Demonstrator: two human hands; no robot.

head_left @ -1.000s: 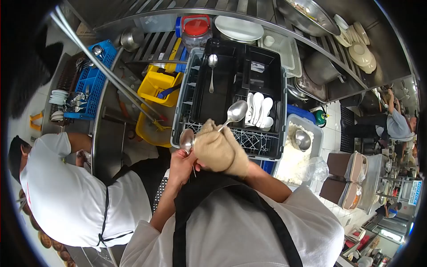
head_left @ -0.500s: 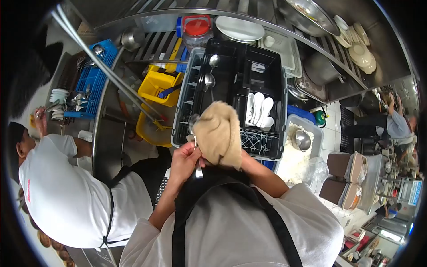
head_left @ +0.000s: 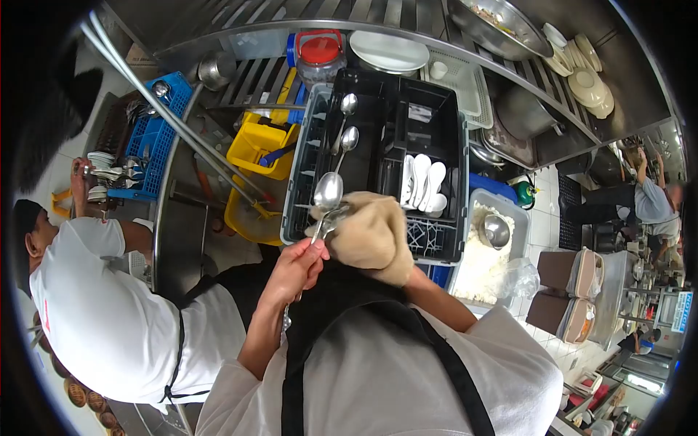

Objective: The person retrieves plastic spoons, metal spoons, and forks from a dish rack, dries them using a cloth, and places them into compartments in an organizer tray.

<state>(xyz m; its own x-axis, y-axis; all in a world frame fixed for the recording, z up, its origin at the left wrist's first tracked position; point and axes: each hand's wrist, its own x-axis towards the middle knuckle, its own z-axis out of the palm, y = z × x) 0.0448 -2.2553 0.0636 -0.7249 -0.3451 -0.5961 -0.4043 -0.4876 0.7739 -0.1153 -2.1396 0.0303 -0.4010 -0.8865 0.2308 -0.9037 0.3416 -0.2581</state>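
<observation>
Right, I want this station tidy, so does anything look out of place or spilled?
One thing, perhaps: the crumpled clear plastic bag slumps over the edge of the pale grey plastic tub of white contents, as if dropped there. I see no clear spill or damage.

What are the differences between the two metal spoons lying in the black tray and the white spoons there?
The metal spoons are silvery with thin handles; the white spoons look thicker. The metal spoons lie in a long section; the white spoons are bunched in a smaller one. Both are in the black tray.
</observation>
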